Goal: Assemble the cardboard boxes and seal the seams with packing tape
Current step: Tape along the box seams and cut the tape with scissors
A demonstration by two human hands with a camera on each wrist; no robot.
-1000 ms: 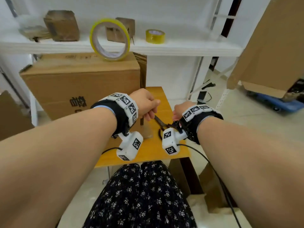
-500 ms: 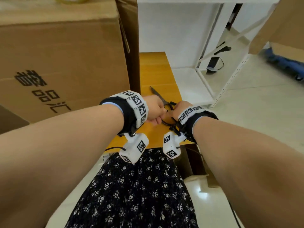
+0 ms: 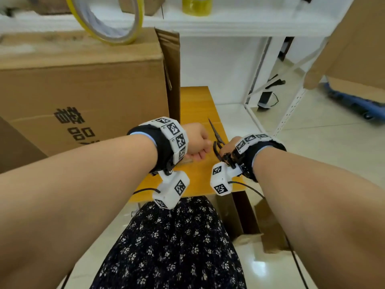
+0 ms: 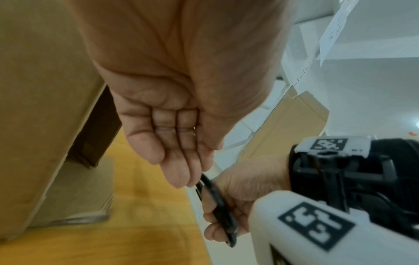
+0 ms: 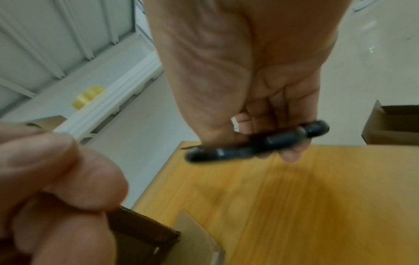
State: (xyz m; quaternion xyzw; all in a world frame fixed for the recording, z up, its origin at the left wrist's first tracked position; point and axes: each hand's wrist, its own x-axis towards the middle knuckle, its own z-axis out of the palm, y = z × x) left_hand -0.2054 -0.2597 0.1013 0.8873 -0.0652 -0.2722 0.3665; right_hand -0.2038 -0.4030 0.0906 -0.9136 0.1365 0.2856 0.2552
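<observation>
Our right hand is curled round the black handles of the scissors, blades pointing toward the far edge of the tabletop. Our left hand is loosely curled just beside them; whether it pinches a tape strip we cannot tell. The box stands at the left edge, the tape roll on top. Hands this close risk a nick or dropping any cut strip.

I see my right hand holding black scissors above the wooden worktop, blades pointing away. My left hand is curled, near a big cardboard box with a tape roll on top.
</observation>
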